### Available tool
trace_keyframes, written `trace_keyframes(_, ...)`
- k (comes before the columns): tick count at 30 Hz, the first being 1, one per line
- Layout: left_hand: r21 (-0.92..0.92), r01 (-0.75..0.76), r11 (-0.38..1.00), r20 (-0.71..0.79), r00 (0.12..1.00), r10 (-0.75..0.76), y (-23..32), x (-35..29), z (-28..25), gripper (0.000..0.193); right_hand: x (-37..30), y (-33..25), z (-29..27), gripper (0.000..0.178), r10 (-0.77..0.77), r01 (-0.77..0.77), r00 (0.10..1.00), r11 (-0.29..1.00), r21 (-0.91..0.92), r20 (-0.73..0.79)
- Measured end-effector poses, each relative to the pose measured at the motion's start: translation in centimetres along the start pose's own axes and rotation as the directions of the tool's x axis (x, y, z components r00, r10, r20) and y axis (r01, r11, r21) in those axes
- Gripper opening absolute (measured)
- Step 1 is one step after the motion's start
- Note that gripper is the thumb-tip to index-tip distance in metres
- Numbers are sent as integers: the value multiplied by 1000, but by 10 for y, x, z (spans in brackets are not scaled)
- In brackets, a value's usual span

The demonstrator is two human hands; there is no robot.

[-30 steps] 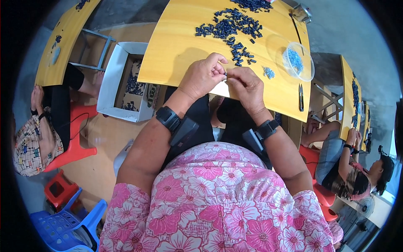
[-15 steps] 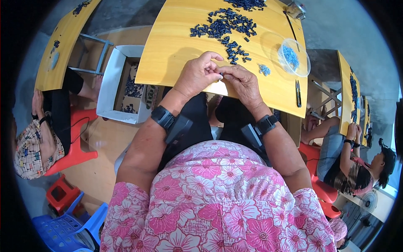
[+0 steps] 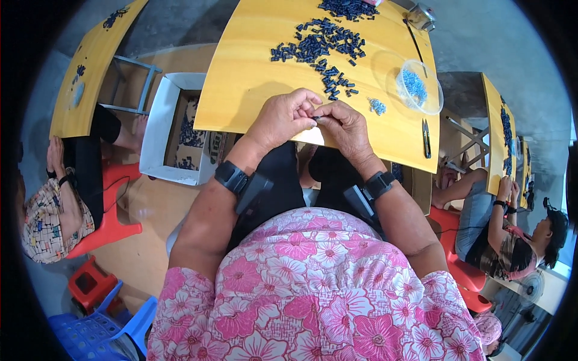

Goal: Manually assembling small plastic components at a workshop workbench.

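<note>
Over the near edge of a yellow table (image 3: 235, 114), my left hand (image 3: 282, 117) and my right hand (image 3: 346, 124) meet, thumbs and forefingers pinched together. Between the fingertips is a small dark piece (image 3: 316, 118), mostly covered; it looks like the black cylindrical pieces on the table. Both hands seem to grip it. Beyond them lies a loose heap of these black pieces (image 3: 316, 47), its tail reaching close to my fingers. To the right is a little pile of clear-blue bits (image 3: 377, 106), with more in a clear round tub (image 3: 415, 87).
Black-handled snips (image 3: 426, 138) lie near the table's right edge. A dark stick (image 3: 414, 39) and a metal tin (image 3: 421, 17) are at the far right. A white box (image 3: 170, 171) with black pieces stands left of the table. People sit at tables on both sides, near red stools (image 3: 90, 283).
The whole view has shifted slightly, so the table and hands sit a little lower. My hands stay pinched together around the small piece.
</note>
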State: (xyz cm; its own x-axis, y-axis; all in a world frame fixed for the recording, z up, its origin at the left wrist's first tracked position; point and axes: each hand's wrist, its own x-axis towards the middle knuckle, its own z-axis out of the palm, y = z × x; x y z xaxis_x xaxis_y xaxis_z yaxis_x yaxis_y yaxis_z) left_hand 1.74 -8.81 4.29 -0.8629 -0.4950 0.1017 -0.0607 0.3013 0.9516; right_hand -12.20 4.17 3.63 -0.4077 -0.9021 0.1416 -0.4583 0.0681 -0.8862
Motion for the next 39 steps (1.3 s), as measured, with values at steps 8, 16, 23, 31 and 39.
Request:
trace_keyframes(8,75,2,997,1,1000,-2,5,-1,0,17,-3,-1,-3,11,-47,47,999,992,116,-2)
trace_keyframes(16,98,-13,995,-15,1000,15,0,-1,-1,13,-5,-3,-6,17,-95,96,995,982,162,-17)
trace_keyframes(23,46,14,999,-46,999,-12,5,-1,0,10,9,8,-32,15,-48,-90,938,924,-373,-344)
trace_keyframes(31,37,-31,999,-57,998,33,5,-3,0,9,26,-22,-35,17,113,-236,962,801,-551,-248)
trace_keyframes(39,60,-11,998,-57,998,14,3,-2,1,9,23,-4,-33,11,11,-166,973,732,-661,-232)
